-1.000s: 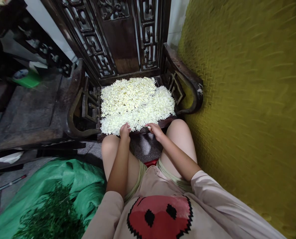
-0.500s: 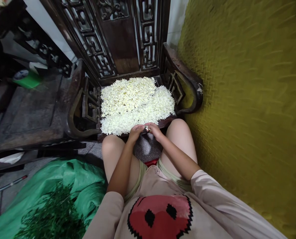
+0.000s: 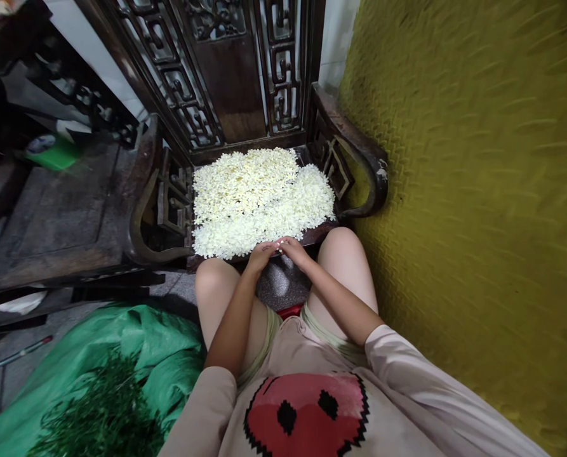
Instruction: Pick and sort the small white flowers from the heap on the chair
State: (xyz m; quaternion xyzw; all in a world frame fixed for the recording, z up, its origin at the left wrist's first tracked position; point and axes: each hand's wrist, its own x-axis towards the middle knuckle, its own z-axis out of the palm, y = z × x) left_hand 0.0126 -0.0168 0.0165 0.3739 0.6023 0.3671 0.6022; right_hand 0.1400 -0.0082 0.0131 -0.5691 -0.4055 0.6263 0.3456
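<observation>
— Fingers (image 3: pixel 270 246) of the left hand (image 3: pixel 260 255): how do they stand in the head view?
— They are bent and drawn together; their tips meet the fingertips (image 3: pixel 286 242) of the right hand (image 3: pixel 293 250); the two hands touch each other at the front edge of the seat.
— Do they clamp something?
— One small pale spot shows where the tips meet; I cannot tell if it is a blossom pinched between them or only one lying behind; it is too small.
— Where are the blossoms?
— The heap of blossoms (image 3: pixel 259 193), pale yellow-white, lies on the seat of the dark carved chair (image 3: pixel 359 149); it covers nearly the whole seat, from the backrest to the front edge; the hands are at its near edge.
— And the person?
— Sitting low before the chair; the left knee (image 3: pixel 211 279) and the right knee (image 3: pixel 343 251) stand on both sides of the hands, close under the seat edge; the shirt (image 3: pixel 306 412) is pale pink with a red figure.
— What is around?
— At right a yellow-green textured surface (image 3: pixel 478 190) stands just beside the chair's armrest; at left a second wooden seat (image 3: pixel 59 216), just beside the first; at lower left a green sheet (image 3: pixel 159 343) lies on the floor, with green sprigs (image 3: pixel 97 416) on it, well apart from the hands.
</observation>
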